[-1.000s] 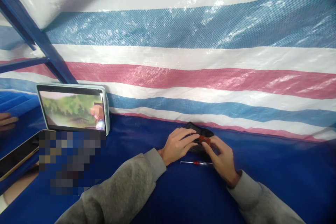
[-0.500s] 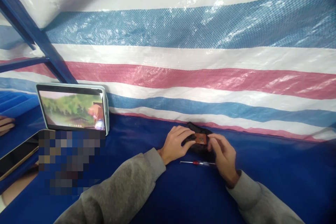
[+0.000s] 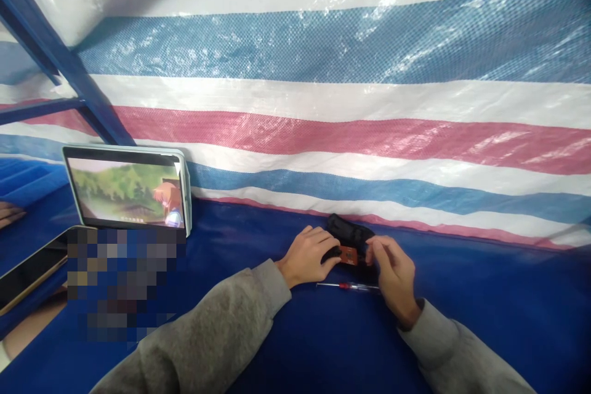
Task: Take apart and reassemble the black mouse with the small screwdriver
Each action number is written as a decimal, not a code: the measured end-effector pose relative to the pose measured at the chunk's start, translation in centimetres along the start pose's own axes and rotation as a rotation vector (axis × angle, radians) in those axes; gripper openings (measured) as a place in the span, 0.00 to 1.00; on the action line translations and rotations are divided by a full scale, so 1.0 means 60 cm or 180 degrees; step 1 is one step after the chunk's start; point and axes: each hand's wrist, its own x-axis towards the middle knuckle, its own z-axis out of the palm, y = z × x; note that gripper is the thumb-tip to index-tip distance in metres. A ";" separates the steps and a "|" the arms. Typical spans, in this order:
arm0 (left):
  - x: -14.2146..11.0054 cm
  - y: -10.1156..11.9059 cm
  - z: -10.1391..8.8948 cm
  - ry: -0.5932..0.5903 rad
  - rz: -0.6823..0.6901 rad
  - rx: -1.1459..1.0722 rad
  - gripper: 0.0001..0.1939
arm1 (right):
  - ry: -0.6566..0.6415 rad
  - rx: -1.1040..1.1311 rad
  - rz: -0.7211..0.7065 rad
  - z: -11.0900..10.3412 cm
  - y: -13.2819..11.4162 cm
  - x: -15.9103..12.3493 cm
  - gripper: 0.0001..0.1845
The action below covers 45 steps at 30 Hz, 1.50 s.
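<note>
A small orange-brown board-like piece (image 3: 348, 255) with dark edges lies between my hands, low over the blue surface. My left hand (image 3: 308, 255) is closed around its left end, thumb in front and fingers behind. At the right end, my right hand (image 3: 391, 274) has thumb and fingertips pinched together; anything between them is too small to make out. Just behind the board is a black, elongated object (image 3: 349, 231), partly covered by my fingers. In front of both hands lies a thin screwdriver (image 3: 345, 286) with a red and clear handle, its right end next to my right hand.
To the left a tablet (image 3: 127, 191) in a pale case stands upright, playing a cartoon. A phone (image 3: 34, 268) and a pixelated patch are in front of it. Another person's hand (image 3: 10, 213) shows at the left edge. A striped tarp (image 3: 346, 98) hangs behind the blue surface.
The orange-brown piece has shifted slightly toward me and down, so more of the black object behind it shows. My left hand moved a little with it; my right hand stays nearly in place.
</note>
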 end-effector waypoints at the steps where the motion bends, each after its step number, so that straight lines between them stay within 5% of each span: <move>1: 0.000 -0.001 0.001 0.0008 -0.0019 -0.0013 0.11 | -0.0011 0.0000 0.0002 0.000 0.000 0.000 0.10; 45: 0.003 0.003 -0.001 0.0010 -0.0166 -0.0187 0.11 | -0.0054 -0.0224 -0.0136 0.000 -0.007 0.004 0.11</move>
